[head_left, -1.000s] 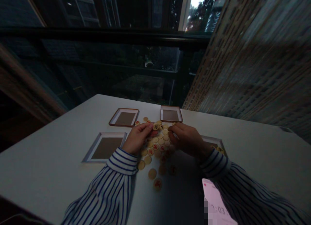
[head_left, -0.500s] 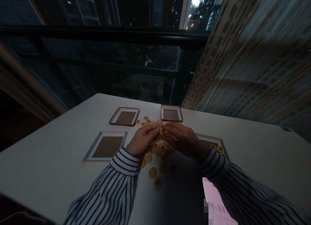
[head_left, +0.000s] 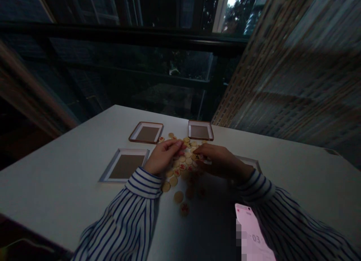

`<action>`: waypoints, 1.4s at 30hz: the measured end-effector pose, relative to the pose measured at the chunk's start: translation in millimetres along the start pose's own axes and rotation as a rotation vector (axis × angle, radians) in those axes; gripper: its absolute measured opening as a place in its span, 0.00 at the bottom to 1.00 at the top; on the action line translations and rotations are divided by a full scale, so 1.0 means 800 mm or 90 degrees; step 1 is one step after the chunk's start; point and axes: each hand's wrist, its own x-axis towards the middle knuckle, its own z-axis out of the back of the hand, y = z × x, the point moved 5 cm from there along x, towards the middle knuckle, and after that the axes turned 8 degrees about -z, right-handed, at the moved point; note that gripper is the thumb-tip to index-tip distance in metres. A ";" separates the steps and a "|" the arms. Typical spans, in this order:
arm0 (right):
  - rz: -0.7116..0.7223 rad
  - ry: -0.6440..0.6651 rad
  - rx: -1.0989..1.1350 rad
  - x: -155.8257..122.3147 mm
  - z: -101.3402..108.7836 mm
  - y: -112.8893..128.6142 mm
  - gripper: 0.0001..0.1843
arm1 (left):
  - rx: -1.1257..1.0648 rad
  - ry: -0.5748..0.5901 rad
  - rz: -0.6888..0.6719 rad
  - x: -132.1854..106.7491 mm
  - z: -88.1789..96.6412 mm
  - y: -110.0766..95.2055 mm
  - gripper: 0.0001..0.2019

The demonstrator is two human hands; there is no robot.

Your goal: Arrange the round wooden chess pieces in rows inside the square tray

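Scattered over the middle of the white table are round wooden Chinese chess pieces (head_left: 182, 166), some with red characters, some blank side up. My right hand (head_left: 218, 159) is at the right of the pile, with a black-marked Chinese chess piece (head_left: 196, 157) between its thumb and fingers. At the pile's left, my left hand (head_left: 162, 156) has its thumb and fingers drawn together; whatever they may hold is hidden. Another black-marked piece (head_left: 189, 144) lies between the hands. My right hand and forearm hide part of the tray (head_left: 255, 164) at the right.
Shallow trays stand around the pile: a grey-rimmed one (head_left: 106, 172) at left, a brown-rimmed one (head_left: 132, 135) at back left, another (head_left: 212, 133) at back right. A lit phone (head_left: 251, 223) lies by my right forearm. Windows and a curtain (head_left: 239, 77) are beyond the table (head_left: 70, 167).
My hands have moved apart. The right one has shifted to the right with the black-marked Chinese chess piece, and more of the pile shows between them. The view has tilted slightly.
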 end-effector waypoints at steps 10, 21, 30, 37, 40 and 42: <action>-0.025 0.266 -0.048 -0.013 -0.003 0.019 0.07 | 0.149 -0.163 -0.081 0.006 0.049 -0.018 0.16; -0.027 0.267 -0.126 -0.019 -0.011 0.019 0.08 | 0.334 -0.166 -0.117 0.013 0.064 -0.004 0.15; -0.006 0.278 -0.138 -0.023 -0.019 0.015 0.09 | 0.530 -0.145 -0.116 0.009 0.068 -0.006 0.17; -0.045 0.220 -0.173 -0.014 -0.006 0.014 0.10 | 0.569 -0.125 -0.139 0.007 0.067 -0.006 0.16; -0.054 0.154 -0.236 -0.006 -0.007 0.009 0.07 | 0.602 -0.086 -0.164 0.008 0.060 0.000 0.15; -0.052 0.112 -0.251 -0.001 -0.009 0.008 0.07 | 0.651 -0.050 -0.188 0.009 0.052 0.003 0.15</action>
